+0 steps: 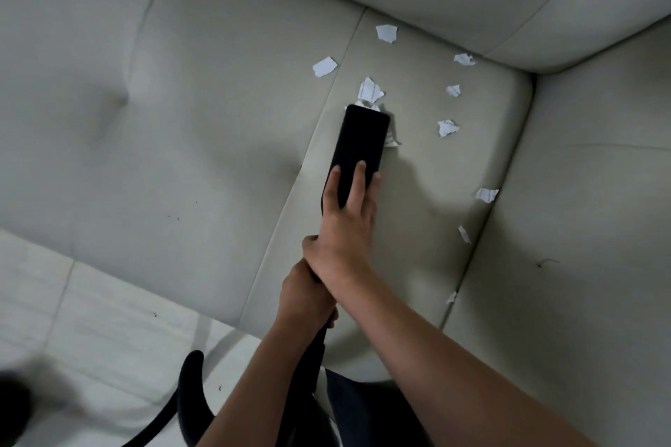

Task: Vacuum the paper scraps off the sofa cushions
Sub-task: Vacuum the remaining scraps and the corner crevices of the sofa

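Head view. A black vacuum nozzle (363, 141) is laid flat on the right-hand seat cushion (417, 192) of a pale sofa, its mouth pointing toward twelve o'clock. The right hand (350, 218) is closed over the rear of the nozzle, fingers (359, 178) spread along its top; the left hand (303, 296) is wrapped tightly around the black wand just behind it, toward six o'clock. A black hose (192, 388) is seen curving away over the floor at the lower left.

The paper scraps are scattered on this cushion. One crumpled scrap (370, 91) lies touching the nozzle mouth at twelve o'clock, and another (392, 141) is partly tucked beside the nozzle's edge at three o'clock. Further scraps are seen at eleven o'clock on the seam (324, 66), at one o'clock near the backrest (386, 33) (464, 59), at two o'clock (453, 90), at three o'clock (447, 128), and at four o'clock along the gap by the side cushion (486, 194) (463, 234).

For the step in hand, it is judged that the mouth should be kept flat and sealed against the cushion and pushed slowly over the nearest scrap, so that it is drawn in rather than shoved ahead. The scrap at the nozzle's side would best be taken by a slight sideways shift. Scraps by the gap are likely to slip into the crevice if nudged, so an approach from the crevice side is advised.
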